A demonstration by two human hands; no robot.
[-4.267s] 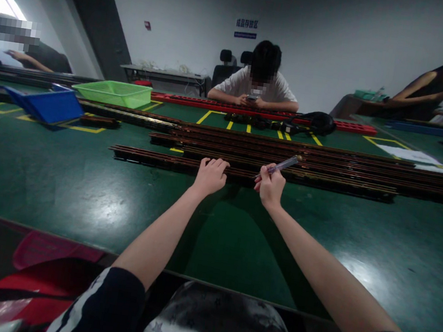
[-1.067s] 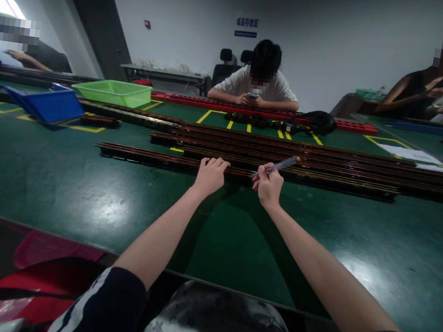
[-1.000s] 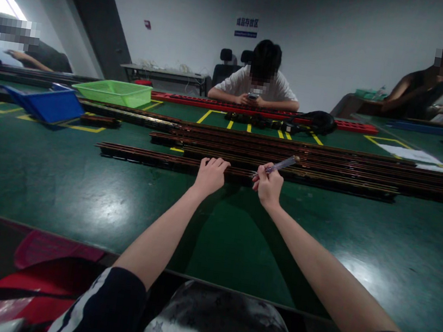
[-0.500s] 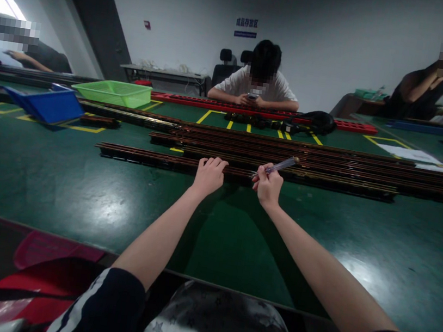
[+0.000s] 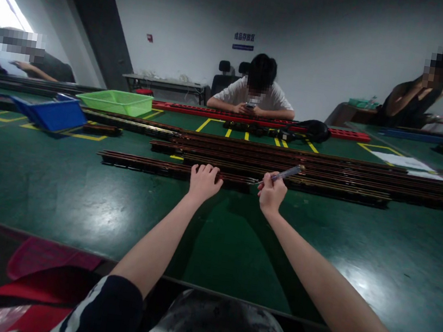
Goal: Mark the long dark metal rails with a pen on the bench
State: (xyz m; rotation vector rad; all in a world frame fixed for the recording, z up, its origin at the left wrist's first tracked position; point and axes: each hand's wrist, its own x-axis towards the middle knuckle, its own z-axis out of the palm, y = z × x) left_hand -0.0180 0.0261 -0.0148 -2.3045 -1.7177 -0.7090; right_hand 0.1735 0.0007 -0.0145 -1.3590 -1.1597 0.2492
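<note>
My left hand lies over the nearest long dark strip, its fingers bent across the strip's top. Just right of it, my right hand is closed round a screwdriver with a clear handle. The tool slants down to the left, and its metal tip reaches the strip between my hands. Behind both hands, several more long dark strips with reddish edges lie side by side on the green table.
A blue bin and a green basket stand at the back left. Black cable lies near a red rail. One person sits opposite; others are at left and right. White papers lie at right.
The view has tilted up slightly. My left hand has shifted a little left along the strip, and my right hand slightly right with the screwdriver, widening the space between them.
</note>
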